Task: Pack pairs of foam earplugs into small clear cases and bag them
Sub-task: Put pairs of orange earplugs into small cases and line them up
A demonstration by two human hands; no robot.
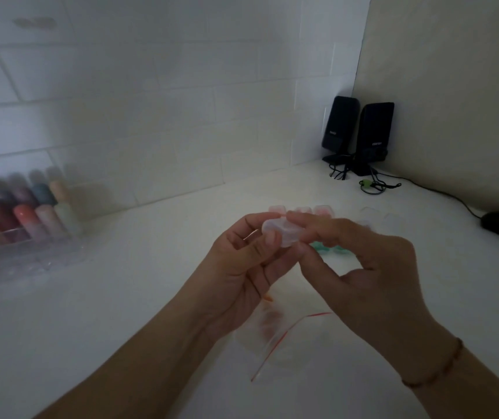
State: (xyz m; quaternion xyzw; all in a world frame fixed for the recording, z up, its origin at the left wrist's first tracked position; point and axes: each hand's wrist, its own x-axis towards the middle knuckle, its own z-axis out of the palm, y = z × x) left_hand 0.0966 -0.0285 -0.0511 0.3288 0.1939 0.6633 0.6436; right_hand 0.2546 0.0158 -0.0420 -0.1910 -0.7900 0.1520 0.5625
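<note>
Nearest the camera, a clear zip bag (268,334) with a red seal strip lies flat on the white worktop (121,313), directly below the case; blurred reddish contents show through it.

The small clear case (278,232) is held above the worktop between both hands. The left hand (242,267) pinches its left side with thumb and forefinger curled on it; the right hand (360,261) pinches its right side likewise. Both grips are narrow and close on the case. Whether it holds earplugs, or is open or shut, cannot be told through the blur.

Judgement: the step in hand is opening or closing the case. Done well, the thumbs press evenly near the rim, avoiding twist on thin plastic.

Beyond the case, a row of pink-tinted cases (299,209) sits on the worktop; just behind and under the right fingers, green foam earplugs (330,248) show partly. Right of the case lie faint empty clear cases (381,217).

The case looks rigid, glossy, translucent, with rounded corners. The bag is thin, limp film.
</note>
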